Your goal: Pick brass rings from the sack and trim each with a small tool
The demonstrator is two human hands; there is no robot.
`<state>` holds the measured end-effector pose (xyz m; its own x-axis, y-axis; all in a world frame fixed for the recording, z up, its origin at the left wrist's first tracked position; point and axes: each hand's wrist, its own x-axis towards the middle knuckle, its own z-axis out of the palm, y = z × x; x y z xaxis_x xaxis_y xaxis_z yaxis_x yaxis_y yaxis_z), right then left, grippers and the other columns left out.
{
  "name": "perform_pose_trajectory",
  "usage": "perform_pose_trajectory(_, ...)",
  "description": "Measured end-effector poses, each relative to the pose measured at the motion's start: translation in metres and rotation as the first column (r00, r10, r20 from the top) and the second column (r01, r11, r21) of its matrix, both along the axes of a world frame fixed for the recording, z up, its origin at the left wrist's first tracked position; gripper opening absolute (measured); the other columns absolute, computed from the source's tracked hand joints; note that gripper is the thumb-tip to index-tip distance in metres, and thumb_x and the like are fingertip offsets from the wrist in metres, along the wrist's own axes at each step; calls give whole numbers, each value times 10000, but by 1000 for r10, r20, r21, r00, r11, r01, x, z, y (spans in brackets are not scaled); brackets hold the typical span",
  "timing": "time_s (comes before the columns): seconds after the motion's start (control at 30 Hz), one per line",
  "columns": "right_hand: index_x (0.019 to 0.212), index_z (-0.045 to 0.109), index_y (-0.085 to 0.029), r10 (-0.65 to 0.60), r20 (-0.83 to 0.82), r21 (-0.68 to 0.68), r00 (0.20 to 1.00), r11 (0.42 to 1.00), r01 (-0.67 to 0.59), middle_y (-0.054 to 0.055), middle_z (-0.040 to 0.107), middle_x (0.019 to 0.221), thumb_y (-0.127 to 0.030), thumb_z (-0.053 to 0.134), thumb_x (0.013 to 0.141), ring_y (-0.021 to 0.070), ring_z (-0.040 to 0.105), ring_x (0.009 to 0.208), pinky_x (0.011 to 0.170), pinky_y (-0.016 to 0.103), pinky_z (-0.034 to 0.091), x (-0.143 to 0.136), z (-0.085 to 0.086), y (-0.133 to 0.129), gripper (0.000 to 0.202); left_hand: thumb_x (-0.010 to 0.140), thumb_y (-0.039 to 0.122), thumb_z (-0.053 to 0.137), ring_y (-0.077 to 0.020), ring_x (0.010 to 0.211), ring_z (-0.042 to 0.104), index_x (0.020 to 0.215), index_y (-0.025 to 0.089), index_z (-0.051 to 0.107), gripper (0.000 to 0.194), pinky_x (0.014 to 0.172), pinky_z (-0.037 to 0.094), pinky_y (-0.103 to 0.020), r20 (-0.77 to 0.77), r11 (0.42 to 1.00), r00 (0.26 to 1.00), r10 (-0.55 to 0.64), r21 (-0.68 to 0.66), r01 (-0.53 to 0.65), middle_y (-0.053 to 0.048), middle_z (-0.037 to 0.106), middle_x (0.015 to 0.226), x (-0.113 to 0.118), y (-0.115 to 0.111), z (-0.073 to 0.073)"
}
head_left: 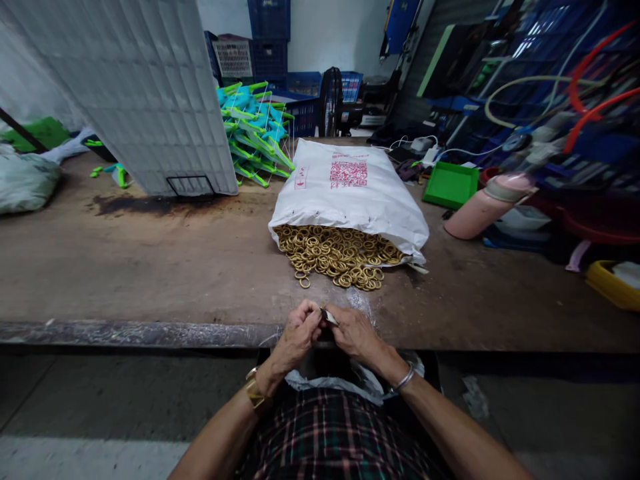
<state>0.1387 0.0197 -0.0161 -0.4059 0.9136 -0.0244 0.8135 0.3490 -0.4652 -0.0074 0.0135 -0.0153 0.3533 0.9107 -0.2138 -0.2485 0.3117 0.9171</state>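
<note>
At the front edge of the bench, my left hand (301, 331) and my right hand (356, 333) meet with fingers closed. From my right fingers juts a small flat tool (330, 317), dark and pale like a short blade; its exact kind is unclear. Whatever my left fingertips pinch is too hidden to name. Just beyond my hands, many brass-coloured rings (333, 257) spill from the open mouth of a white sack (310, 203) with red print. Two or so loose rings (303, 279) lie nearest me, left of the heap.
On the wooden bench (150, 267), a tall white ribbed panel (175, 100) stands left. Behind are green and turquoise plastic parts (257, 130) and a black fan (331, 100). To the right are a green tray (451, 185), a pink bottle (480, 210) and a yellow container (613, 287).
</note>
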Motion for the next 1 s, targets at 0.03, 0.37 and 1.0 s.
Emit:
perform_pose_trajectory(0.03, 827, 550, -168, 0, 4, 1, 1000, 1000, 0, 28, 595, 669, -86, 375, 701, 129, 491, 590, 555, 229, 270, 0, 1, 0, 231, 754, 467, 515, -16, 393, 275, 748, 177, 404, 311, 381, 192, -162, -6, 1000, 1000, 4, -4, -4, 70, 432, 595, 0, 0, 0)
perform_pose_trajectory(0.37, 845, 556, -169, -24, 102, 8, 994, 1000, 23, 42, 621, 694, -71, 365, 703, 141, 522, 609, 557, 239, 267, -2, 9, -2, 257, 735, 485, 522, -19, 393, 273, 724, 181, 398, 329, 386, 208, -166, -49, 999, 998, 44, -1, -44, 75, 423, 573, 3, -1, -1)
perform_pose_trajectory(1.0, 949, 498, -163, -239, 208, 191, 949, 961, 200, 93, 623, 876, -289, 397, 847, 182, 586, 752, 595, 251, 323, -43, 6, 47, 191, 719, 474, 560, -37, 386, 351, 701, 142, 502, 338, 345, 248, -149, 215, 974, 972, 94, -222, -45, 38, 450, 509, -18, -24, 10)
